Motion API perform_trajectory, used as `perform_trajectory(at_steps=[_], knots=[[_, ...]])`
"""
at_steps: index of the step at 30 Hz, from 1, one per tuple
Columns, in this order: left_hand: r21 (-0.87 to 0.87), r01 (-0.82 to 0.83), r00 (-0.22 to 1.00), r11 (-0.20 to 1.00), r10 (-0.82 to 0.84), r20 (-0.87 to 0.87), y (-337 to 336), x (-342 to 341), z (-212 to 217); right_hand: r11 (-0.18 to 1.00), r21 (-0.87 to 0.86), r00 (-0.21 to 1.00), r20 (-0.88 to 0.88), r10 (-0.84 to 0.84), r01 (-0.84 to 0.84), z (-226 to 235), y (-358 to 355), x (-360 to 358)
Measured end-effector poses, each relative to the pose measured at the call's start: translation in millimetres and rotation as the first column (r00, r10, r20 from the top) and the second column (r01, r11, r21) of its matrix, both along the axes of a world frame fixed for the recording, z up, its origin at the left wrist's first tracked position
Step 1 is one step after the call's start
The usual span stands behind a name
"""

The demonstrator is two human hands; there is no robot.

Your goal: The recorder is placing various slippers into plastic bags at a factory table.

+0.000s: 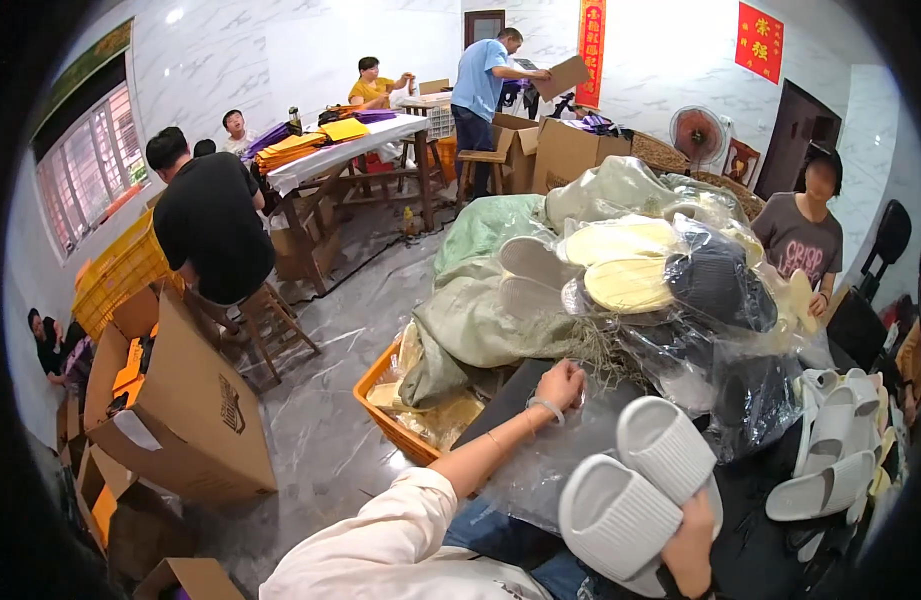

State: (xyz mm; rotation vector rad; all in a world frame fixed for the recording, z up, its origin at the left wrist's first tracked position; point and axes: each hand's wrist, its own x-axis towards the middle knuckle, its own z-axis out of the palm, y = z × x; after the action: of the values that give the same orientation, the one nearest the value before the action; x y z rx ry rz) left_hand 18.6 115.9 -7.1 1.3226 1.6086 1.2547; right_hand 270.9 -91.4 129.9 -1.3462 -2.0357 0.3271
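Observation:
My right hand [690, 545] grips a pair of light grey slide sandals [640, 490], ribbed across the straps, held together side by side. My left hand [558, 387], a bracelet on its wrist, is closed on what looks like the upper edge of a clear plastic bag [540, 475]. The bag hangs over a dark surface close to my lap, left of the sandals. Just beyond my left hand rises a heap of bagged slides, with a cream pair [625, 265] and a black one [718, 280] on top.
Green-grey woven sacks [500, 310] lie under the heap. An orange crate [380, 405] of bagged slides stands left of it. More loose grey slides [830, 450] are piled at right. A large carton [195, 400] stands at left. Co-workers sit and stand around, one [805, 220] at far right.

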Motion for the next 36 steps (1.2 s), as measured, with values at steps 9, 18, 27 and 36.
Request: perform_trajectory(at_steps=[9,18,27,36], knots=[[-0.2,0.119,0.93,0.973,-0.039,0.365,0.1,-3.4,11.3,0.958,-0.268,0.956,0.292,-0.022,0.104,-78.2,38.5,-1.8],[-0.027,0.001,0.996,1.0,0.001,0.087,-5.2,2.0,18.5,0.928,-0.225,0.945,0.208,-0.252,0.297,-86.6,31.0,34.0],[-0.092,0.509,0.566,0.856,-0.414,-0.713,-120.7,-6.6,11.9,0.929,-0.354,0.993,0.01,-0.115,0.111,-85.4,40.1,32.0],[-0.138,0.617,0.553,0.774,-0.552,-0.623,-133.2,8.6,32.4,0.963,-0.269,0.999,0.0,0.032,-0.031,-97.5,61.8,-36.8]])
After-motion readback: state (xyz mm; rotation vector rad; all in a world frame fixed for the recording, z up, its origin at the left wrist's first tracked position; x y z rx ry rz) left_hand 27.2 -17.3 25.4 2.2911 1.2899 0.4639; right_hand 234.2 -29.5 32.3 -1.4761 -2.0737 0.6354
